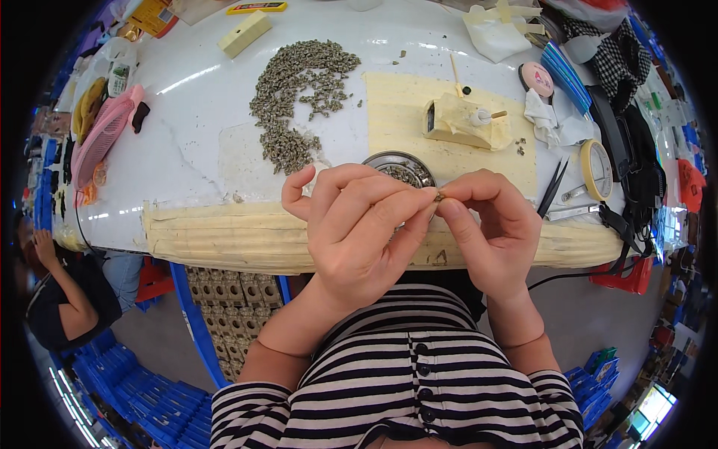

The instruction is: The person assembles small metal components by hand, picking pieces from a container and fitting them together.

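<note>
My left hand (363, 228) and my right hand (493, 232) meet at the front of the table, thumb and forefinger of each closed in a pinch. Between the fingertips is a tiny brownish metal part (439, 197), too small to make out in detail. Just behind my fingers stands a round metal bowl (429, 173) with small metal parts in it, partly hidden by my left hand. Farther back and to the left, a heap of small grey metal parts (278, 112) spreads in a curve over the white tabletop (183, 123).
A tape-wrapped block (464, 131) with a stick in it sits on a yellowish sheet (385, 97). Tweezers (553, 187) and a tape roll (596, 170) lie right. A pink fan-like object (108, 142) stands left. Below is a blue crate (191, 314) of metal parts; another person (75, 288) sits left.
</note>
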The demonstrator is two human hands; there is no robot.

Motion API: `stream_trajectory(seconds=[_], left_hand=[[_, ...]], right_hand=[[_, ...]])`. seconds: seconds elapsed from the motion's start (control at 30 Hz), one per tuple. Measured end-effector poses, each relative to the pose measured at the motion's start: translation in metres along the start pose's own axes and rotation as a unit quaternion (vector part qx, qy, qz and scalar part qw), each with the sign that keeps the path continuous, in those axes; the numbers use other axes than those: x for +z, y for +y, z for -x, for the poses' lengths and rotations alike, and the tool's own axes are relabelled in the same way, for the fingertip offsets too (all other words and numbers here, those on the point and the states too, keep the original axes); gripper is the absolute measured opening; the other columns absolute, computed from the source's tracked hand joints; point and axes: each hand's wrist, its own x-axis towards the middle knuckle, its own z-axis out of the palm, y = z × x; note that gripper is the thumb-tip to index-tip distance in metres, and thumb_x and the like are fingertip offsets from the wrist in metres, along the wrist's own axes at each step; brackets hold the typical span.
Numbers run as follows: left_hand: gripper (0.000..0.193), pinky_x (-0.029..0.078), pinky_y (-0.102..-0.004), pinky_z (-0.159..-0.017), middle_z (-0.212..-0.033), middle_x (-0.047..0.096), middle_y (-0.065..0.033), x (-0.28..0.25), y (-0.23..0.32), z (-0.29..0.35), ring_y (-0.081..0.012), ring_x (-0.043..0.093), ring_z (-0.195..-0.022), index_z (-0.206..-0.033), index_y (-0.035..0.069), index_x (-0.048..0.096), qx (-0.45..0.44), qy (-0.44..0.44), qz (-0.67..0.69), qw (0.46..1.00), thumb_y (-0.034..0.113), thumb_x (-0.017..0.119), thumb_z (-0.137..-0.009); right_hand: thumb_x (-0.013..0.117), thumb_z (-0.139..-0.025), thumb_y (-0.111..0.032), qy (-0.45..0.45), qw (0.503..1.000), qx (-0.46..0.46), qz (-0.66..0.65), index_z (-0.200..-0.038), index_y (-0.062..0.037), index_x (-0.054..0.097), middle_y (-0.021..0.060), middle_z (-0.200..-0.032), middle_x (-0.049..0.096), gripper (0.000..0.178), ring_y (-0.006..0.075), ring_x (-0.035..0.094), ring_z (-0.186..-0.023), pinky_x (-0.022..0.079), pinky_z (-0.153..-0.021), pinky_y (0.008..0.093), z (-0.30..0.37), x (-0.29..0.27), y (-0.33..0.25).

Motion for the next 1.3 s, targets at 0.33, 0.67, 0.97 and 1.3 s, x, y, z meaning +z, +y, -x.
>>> stream_trajectory(seconds=[0.33,0.67,0.97,1.3], left_hand=[[0.025,0.033,-0.0351,-0.096,-0.088,0.067,0.0040,0.000,0.001,-0.001,-0.0164,0.061,-0.087,-0.091,0.014,0.076,0.011,-0.010,-0.007,1.000,0.006,0.084,-0.069],[0.026,0.029,-0.0356,-0.097,-0.088,0.068,0.0079,-0.003,-0.006,-0.001,-0.0146,0.061,-0.088,-0.092,0.019,0.078,-0.030,-0.020,0.147,0.988,0.007,0.084,-0.070],[0.024,0.042,-0.0331,-0.081,-0.091,0.070,-0.0020,-0.005,-0.015,-0.005,-0.0203,0.060,-0.084,-0.091,0.009,0.075,0.009,-0.031,0.201,0.979,0.002,0.083,-0.070],[0.026,0.031,-0.0382,-0.102,-0.087,0.066,0.0052,-0.004,0.001,0.000,-0.0159,0.061,-0.086,-0.091,0.016,0.077,0.009,-0.005,0.004,1.000,0.009,0.085,-0.068]], right_hand=[[0.072,-0.088,0.002,-0.004,0.999,0.025,0.031,-0.093,0.0021,0.069,0.0059,-0.087,0.070,0.006,0.0118,0.065,-0.077,0.053,-0.071,0.0245,-0.001,-0.004,-0.004],[0.063,-0.099,-0.015,-0.092,0.960,0.183,-0.190,-0.099,0.0022,0.061,0.0075,-0.092,0.066,0.017,0.0135,0.065,-0.078,0.055,-0.073,0.0261,-0.003,-0.009,-0.006],[0.064,-0.100,-0.012,-0.101,0.936,0.196,-0.273,-0.103,0.0014,0.063,0.0048,-0.090,0.067,0.014,0.0107,0.066,-0.081,0.054,-0.076,0.0243,-0.002,-0.007,-0.003],[0.072,-0.087,0.002,-0.004,1.000,0.012,0.001,-0.095,0.0016,0.068,0.0074,-0.089,0.070,0.008,0.0149,0.067,-0.078,0.054,-0.072,0.0263,0.001,-0.002,-0.004]])
